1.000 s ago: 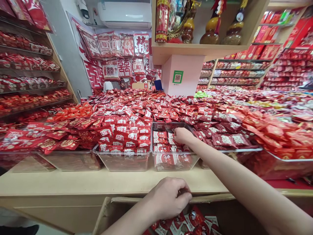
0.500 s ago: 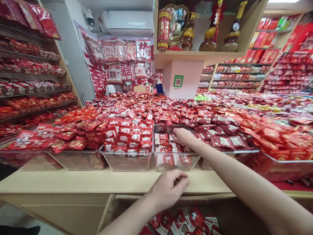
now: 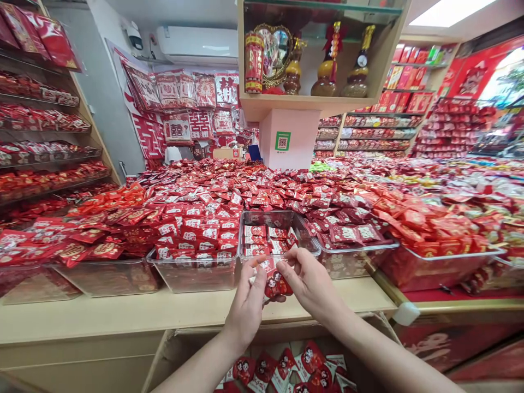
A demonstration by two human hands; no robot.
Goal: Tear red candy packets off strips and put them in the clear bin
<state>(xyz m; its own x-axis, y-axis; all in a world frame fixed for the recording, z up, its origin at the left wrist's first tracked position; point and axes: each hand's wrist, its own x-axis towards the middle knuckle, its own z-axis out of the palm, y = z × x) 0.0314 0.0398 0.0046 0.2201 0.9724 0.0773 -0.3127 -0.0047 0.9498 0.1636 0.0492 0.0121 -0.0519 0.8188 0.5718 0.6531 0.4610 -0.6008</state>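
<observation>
Both my hands are together in front of a clear plastic bin point(image 3: 307, 240) on the counter. Between them is a small red-and-white packet point(image 3: 278, 285) printed with cartoon figures. My left hand point(image 3: 248, 300) has its fingers closed around the packet's left side and underside. My right hand point(image 3: 309, 278) pinches it at the right and upper edge. Whether more than one packet is in my grip is hard to tell. Similar packets point(image 3: 256, 234) stand in rows inside the bin, lower than its rim. More red-and-white packets point(image 3: 282, 365) lie in an open cardboard box point(image 3: 167, 349) below the counter edge.
Heaped bins of red packets line both sides, including a left bin point(image 3: 196, 275) and an orange-red right bin point(image 3: 442, 267). A pale counter ledge point(image 3: 102, 319) runs in front. Above hangs a display cabinet point(image 3: 307, 103) with gourd-shaped bottles, over a white pillar point(image 3: 301, 142).
My right hand has come out of the bin toward me. My left hand has risen to meet it, and both now hold a packet. The view has shifted somewhat to the right.
</observation>
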